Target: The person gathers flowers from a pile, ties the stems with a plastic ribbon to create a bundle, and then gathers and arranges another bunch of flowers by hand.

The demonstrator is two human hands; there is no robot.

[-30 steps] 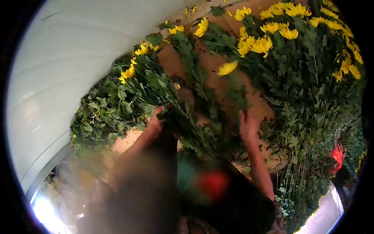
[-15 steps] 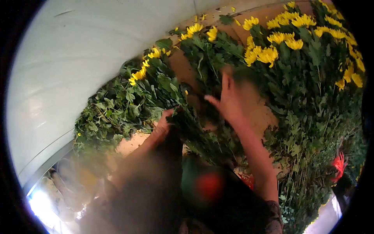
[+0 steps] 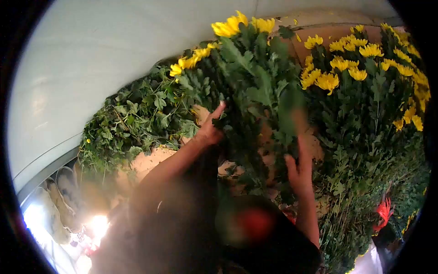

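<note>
Yellow chrysanthemums (image 3: 262, 82) with long leafy stems stand raised in front of me, their blooms toward the top of the view. My left hand (image 3: 211, 130) is closed around stems on the left side of this bunch; its thumb shows and its fingers are largely hidden by leaves. On the bunch's right side, my right hand (image 3: 300, 166) is open, thumb apart from the stretched fingers. Its fingertips blur beside the leaves, and I cannot tell whether they touch. Smaller yellow blooms (image 3: 194, 59) show just left of the raised bunch.
A large pile of yellow chrysanthemums (image 3: 365, 105) lies to the right. Loose green leaves and stems (image 3: 132, 118) heap up at left against a pale sheet wall (image 3: 82, 59). Red ties (image 3: 384, 213) show at lower right. A bright light glares at lower left.
The chrysanthemums by my left hand have come up closer to the camera. My left hand has moved up and right; my right hand has shifted down and right. The view has tilted slightly.
</note>
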